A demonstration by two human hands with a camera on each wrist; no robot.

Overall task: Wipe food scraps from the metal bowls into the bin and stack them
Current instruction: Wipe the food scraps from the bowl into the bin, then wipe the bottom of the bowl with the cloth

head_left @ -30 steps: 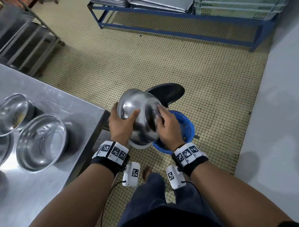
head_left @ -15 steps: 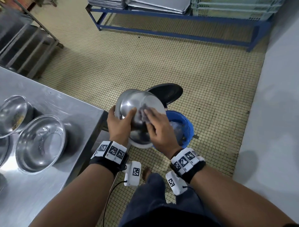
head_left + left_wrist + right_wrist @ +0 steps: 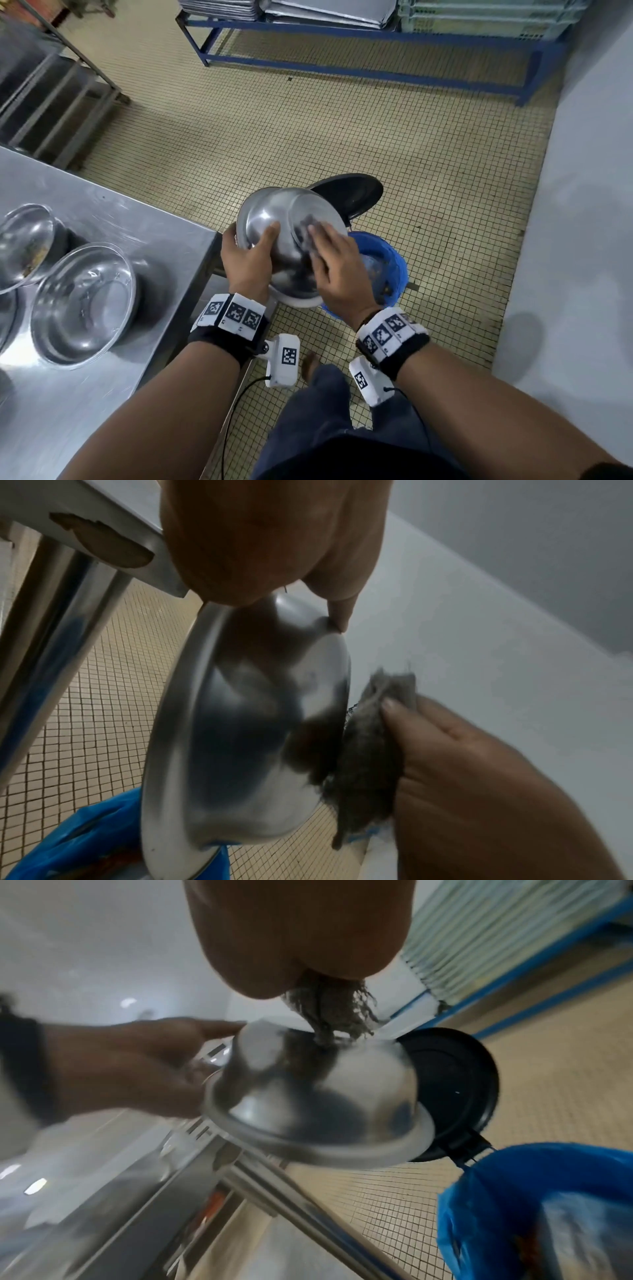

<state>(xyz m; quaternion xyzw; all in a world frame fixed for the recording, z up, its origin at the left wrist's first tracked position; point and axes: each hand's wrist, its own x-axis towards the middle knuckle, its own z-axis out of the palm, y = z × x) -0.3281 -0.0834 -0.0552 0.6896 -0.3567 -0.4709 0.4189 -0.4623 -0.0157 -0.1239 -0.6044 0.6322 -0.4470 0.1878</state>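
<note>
My left hand [image 3: 246, 260] grips a metal bowl [image 3: 274, 219] by its rim, thumb on the outer wall. The bowl is tipped with its base up over the blue-lined bin [image 3: 390, 260], whose black lid [image 3: 349, 192] stands open. My right hand [image 3: 339, 270] holds a grey cloth [image 3: 305, 226] against the bowl's outer base. In the left wrist view the cloth [image 3: 366, 750] sits between those fingers [image 3: 428, 723] and the bowl [image 3: 240, 750]. In the right wrist view it [image 3: 329, 1010] hangs onto the bowl [image 3: 308, 1096]. The bowl's inside is hidden.
A steel table [image 3: 137, 219] at the left carries a wide metal bowl [image 3: 82, 305] and another bowl with food scraps [image 3: 24, 246]. A blue rack [image 3: 376, 37] with trays stands at the back. A grey wall [image 3: 582, 205] runs along the right, tiled floor between.
My right hand has slid the cloth up and leftwards across the bowl's base. The left hand keeps its grip, and the bowl has tipped slightly.
</note>
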